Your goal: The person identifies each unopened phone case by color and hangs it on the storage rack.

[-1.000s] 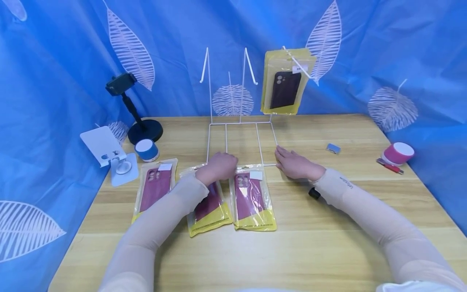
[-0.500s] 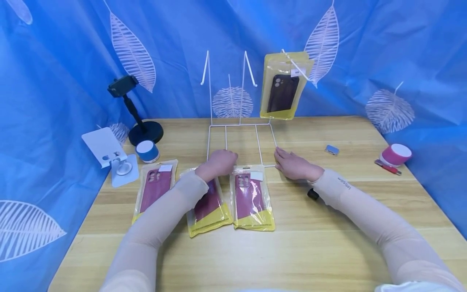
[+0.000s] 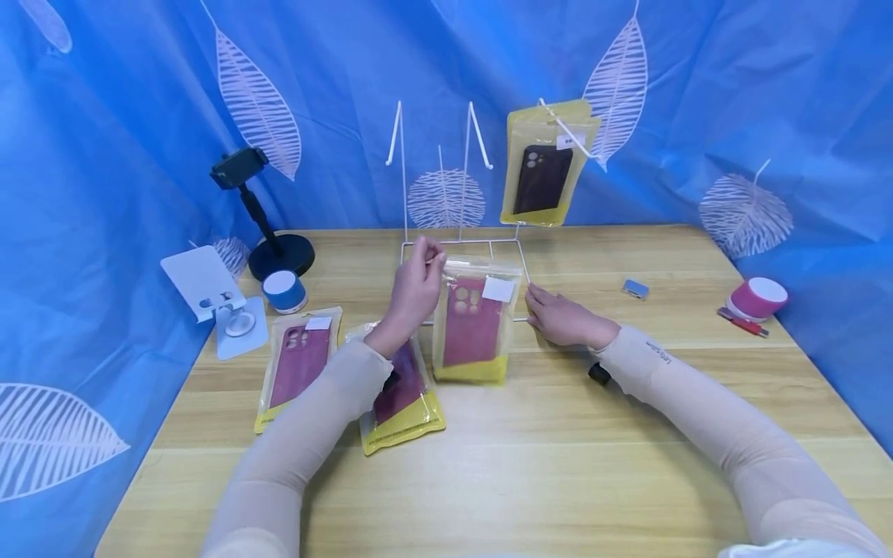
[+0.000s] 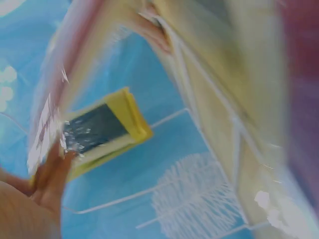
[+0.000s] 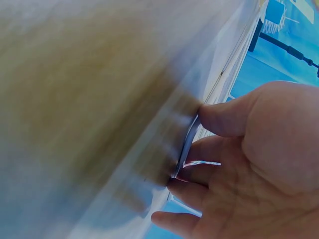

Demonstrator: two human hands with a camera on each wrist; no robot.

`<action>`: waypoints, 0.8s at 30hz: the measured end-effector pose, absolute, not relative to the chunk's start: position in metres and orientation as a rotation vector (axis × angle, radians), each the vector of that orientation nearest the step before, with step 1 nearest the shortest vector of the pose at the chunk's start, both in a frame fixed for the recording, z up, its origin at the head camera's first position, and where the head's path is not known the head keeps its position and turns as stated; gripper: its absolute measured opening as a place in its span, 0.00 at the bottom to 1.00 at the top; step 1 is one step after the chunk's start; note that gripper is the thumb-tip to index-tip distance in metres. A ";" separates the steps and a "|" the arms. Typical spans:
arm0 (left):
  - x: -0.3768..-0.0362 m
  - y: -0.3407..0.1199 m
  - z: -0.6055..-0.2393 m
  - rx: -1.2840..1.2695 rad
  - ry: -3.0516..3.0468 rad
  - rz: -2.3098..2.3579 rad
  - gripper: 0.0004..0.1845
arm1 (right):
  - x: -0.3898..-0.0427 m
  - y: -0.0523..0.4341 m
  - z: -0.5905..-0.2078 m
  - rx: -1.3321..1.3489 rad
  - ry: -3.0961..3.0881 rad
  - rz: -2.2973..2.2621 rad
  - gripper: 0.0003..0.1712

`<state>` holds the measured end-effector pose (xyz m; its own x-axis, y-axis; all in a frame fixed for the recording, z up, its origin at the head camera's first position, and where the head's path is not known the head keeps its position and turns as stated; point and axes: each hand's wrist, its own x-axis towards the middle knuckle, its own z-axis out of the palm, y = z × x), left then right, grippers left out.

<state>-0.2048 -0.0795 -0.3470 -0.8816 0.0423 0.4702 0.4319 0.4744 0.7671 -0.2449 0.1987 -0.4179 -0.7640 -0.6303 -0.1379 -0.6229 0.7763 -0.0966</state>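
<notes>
Magenta shows through the clear pack (image 3: 473,322) that the left hand (image 3: 415,291) pinches by its top left corner, fingers curled on the edge; the pack hangs upright above the table (image 3: 558,465), its yellow bottom edge just over the wood, in front of the white wire rack (image 3: 460,232). The left wrist view is blurred: it shows fingertips (image 4: 52,174) at the pack's edge, the rack's wires, and a yellow pack (image 4: 102,132) against the blue cloth.

Right hand (image 3: 565,318) rests on the table at the rack's right front corner, fingers against the base wire. In the right wrist view the fingers (image 5: 219,119) curl around a thin white wire, so the hand holds the rack's base.

Two more magenta packs lie flat on the table: one (image 3: 401,391) under the left forearm, another (image 3: 296,364) further left. A dark case in a yellow pack (image 3: 544,167) hangs from the rack's right hook. Left of the rack stand a black phone holder (image 3: 268,225), a white stand (image 3: 209,291) and a small blue speaker (image 3: 284,291). On the right side lie a small blue-grey block (image 3: 636,289), a pink speaker (image 3: 756,298) and a red tool (image 3: 743,322) just beside it. A blue cloth (image 3: 698,116) with white leaf prints hangs behind the table.
</notes>
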 end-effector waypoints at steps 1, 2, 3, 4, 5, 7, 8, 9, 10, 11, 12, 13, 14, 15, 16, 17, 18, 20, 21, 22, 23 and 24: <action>-0.205 -0.077 -0.344 -0.414 -2.256 -1.421 0.06 | -0.245 0.199 -0.419 -1.002 2.808 -0.062 0.32; -0.205 -0.074 -0.340 -0.427 -2.178 -1.451 0.06 | -0.245 0.200 -0.419 -1.004 2.810 -0.062 0.32; -0.205 -0.071 -0.335 -0.441 -2.104 -1.482 0.06 | -0.246 0.200 -0.420 -1.002 2.808 -0.061 0.32; -0.206 -0.068 -0.329 -0.450 -2.031 -1.514 0.06 | -0.246 0.200 -0.420 -0.999 2.805 -0.057 0.32; -0.207 -0.065 -0.322 -0.462 -1.961 -1.545 0.07 | -0.246 0.201 -0.420 -0.992 2.799 -0.058 0.33; -0.211 -0.058 -0.308 -0.472 -1.830 -1.570 0.06 | -0.246 0.201 -0.420 -0.985 2.792 -0.058 0.33; -0.213 -0.055 -0.301 -0.472 -1.773 -1.580 0.06 | -0.246 0.201 -0.419 -0.981 2.788 -0.065 0.33; -0.216 -0.052 -0.293 -0.476 -1.722 -1.586 0.05 | -0.245 0.201 -0.419 -0.984 2.788 -0.068 0.33; -0.219 -0.049 -0.287 -0.482 -1.681 -1.583 0.06 | -0.245 0.201 -0.418 -0.992 2.789 -0.072 0.33; -0.222 -0.046 -0.281 -0.485 -1.650 -1.572 0.06 | -0.244 0.201 -0.417 -0.992 2.787 -0.082 0.33; -0.224 -0.044 -0.276 -0.483 -1.630 -1.562 0.06 | -0.244 0.201 -0.417 -0.994 2.788 -0.087 0.33; -0.226 -0.042 -0.271 -0.482 -1.615 -1.559 0.06 | -0.243 0.201 -0.416 -0.997 2.790 -0.093 0.33; -0.228 -0.041 -0.268 -0.480 -1.608 -1.550 0.06 | -0.243 0.200 -0.415 -1.004 2.793 -0.098 0.33; -0.230 -0.040 -0.265 -0.477 -1.601 -1.543 0.07 | -0.243 0.200 -0.415 -1.013 2.797 -0.092 0.33; -0.231 -0.039 -0.264 -0.470 -1.599 -1.538 0.07 | -0.242 0.200 -0.415 -1.016 2.800 -0.087 0.33; -0.232 -0.039 -0.262 -0.461 -1.600 -1.534 0.07 | -0.242 0.199 -0.415 -1.026 2.807 -0.072 0.32; -0.233 -0.038 -0.262 -0.452 -1.603 -1.531 0.07 | -0.242 0.199 -0.415 -1.038 2.814 -0.060 0.32; -0.236 -0.038 -0.262 -0.438 -1.609 -1.522 0.07 | -0.242 0.199 -0.416 -1.053 2.822 -0.037 0.32; -0.237 -0.038 -0.262 -0.430 -1.617 -1.519 0.07 | -0.242 0.199 -0.416 -1.058 2.827 -0.026 0.32; -0.239 -0.039 -0.263 -0.422 -1.626 -1.511 0.07 | -0.242 0.199 -0.416 -1.062 2.829 -0.022 0.31; -0.241 -0.039 -0.264 -0.412 -1.635 -1.503 0.06 | -0.242 0.198 -0.417 -1.064 2.831 -0.020 0.31; -0.243 -0.040 -0.265 -0.402 -1.643 -1.492 0.06 | -0.243 0.198 -0.417 -1.051 2.827 -0.032 0.31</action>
<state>-0.2432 -0.0396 -0.2645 -0.5802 -0.3010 0.7568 0.7244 0.2340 0.6484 -0.2428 0.1980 -0.4170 -0.7502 -0.6521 -0.1098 -0.6495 0.7578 -0.0630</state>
